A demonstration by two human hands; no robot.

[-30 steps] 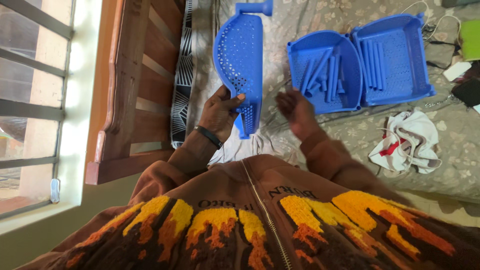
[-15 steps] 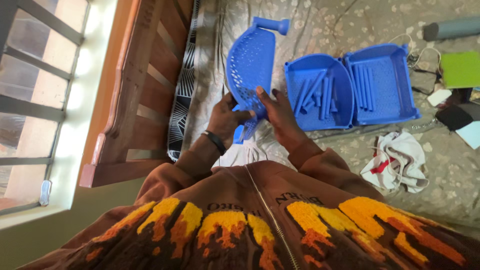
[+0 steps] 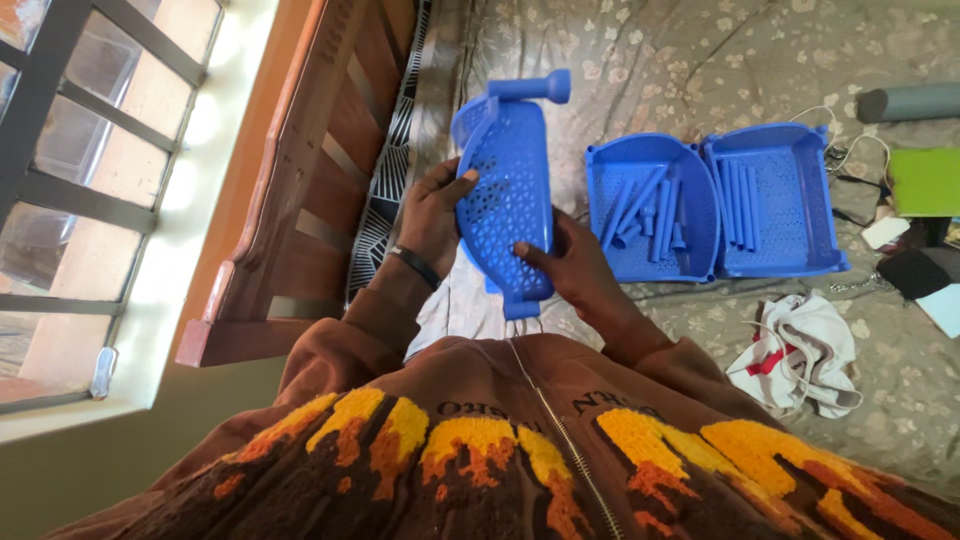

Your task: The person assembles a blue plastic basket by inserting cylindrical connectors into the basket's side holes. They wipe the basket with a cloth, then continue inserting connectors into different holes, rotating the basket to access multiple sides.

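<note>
— Beside us on the left is a barred window [image 3: 90,200] with strong daylight, then the wooden bed frame [image 3: 300,200], and under our hands the bed [image 3: 700,50] with a grey flowered sheet fills most of the view.

— And the work, how far do we judge it?

— Quite early, we think. Two blue perforated trays [image 3: 715,205] lie side by side and touching on the sheet, and the loose blue rods [image 3: 650,210] rest inside them, not yet fitted anywhere. Only one short post appears to stand on the third blue tray [image 3: 505,180], at its far end.

— Where is that third one?

— We hold it tilted on its edge above the sheet, just left of the two lying trays. Our left hand [image 3: 435,215] grips its long curved side, with the thumb on the perforated face. Our right hand [image 3: 570,270] closes on the near end, fingers curled around the rim.

— What else lies on the bed?

— A crumpled white cloth with red marks [image 3: 800,350] near the bed's edge at the right. Farther right we see a green flat thing [image 3: 925,180], a grey roll [image 3: 910,100] and some white cables [image 3: 850,150]; we cannot tell more about them.
</note>
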